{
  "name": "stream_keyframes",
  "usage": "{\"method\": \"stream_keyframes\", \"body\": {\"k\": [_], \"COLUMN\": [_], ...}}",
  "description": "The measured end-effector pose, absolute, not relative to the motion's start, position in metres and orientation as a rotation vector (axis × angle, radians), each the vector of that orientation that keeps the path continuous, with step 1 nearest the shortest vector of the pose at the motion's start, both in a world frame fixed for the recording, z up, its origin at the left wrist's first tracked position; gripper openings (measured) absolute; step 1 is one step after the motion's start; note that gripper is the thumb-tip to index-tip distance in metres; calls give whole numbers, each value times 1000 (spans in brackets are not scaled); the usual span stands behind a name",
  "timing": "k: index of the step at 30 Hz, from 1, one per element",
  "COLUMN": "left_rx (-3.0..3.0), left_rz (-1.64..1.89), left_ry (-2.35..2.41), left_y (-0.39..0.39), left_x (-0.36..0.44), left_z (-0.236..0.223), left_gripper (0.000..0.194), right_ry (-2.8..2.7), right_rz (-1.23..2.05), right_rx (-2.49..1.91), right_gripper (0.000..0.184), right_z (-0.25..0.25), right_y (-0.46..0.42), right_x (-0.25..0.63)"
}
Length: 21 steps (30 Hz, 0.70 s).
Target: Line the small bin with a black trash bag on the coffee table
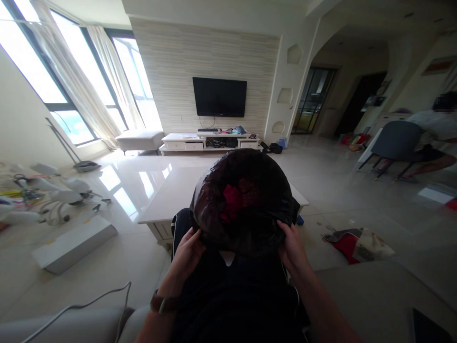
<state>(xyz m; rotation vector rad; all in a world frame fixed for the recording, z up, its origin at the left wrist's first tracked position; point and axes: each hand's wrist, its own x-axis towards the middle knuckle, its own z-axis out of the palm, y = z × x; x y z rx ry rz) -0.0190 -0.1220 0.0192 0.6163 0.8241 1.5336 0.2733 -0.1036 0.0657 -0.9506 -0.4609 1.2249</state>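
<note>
A black plastic bag (257,224) with a wide round mouth rests over my lap, its opening facing me. Red items (233,200) lie inside, too dark to name. My left hand (191,250) pinches the bag's near left edge between thumb and fingers. At the near right edge, my right hand (291,243) grips the rim, thumb on top. A watch (164,304) sits on my left wrist.
Behind the bag stands a white coffee table (160,205). A long white box (74,245) and cluttered items lie on the floor at left. Red and pale fabric (360,245) lies at right. A person (433,126) sits on a chair (396,140) at far right.
</note>
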Motion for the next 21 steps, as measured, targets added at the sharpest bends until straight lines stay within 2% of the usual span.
{"method": "stream_keyframes", "body": {"k": [4,7,10,13,17,21], "left_rx": [569,583,620,762,804,640], "left_rz": [1570,1648,1869,2069,1812,1765], "left_ry": [858,1063,1385,1283,1010,1120], "left_y": [-118,-115,-123,-141,-160,-155], "left_x": [-15,-17,-18,-4,31,40], "left_z": [19,19,31,57,84,73], "left_gripper": [41,46,42,37,61,83], "right_ry": [-425,-432,-470,-506,-527,-662], "right_rz": [1269,1266,1232,1195,1209,1298], "right_rx": [-931,-920,-921,-915,-886,-899], "right_gripper": [39,37,35,34,42,48], "right_z": [70,70,68,64,56,45], "right_y": [-108,-110,-110,-111,-118,-128], "right_x": [268,264,261,258,243,231]}}
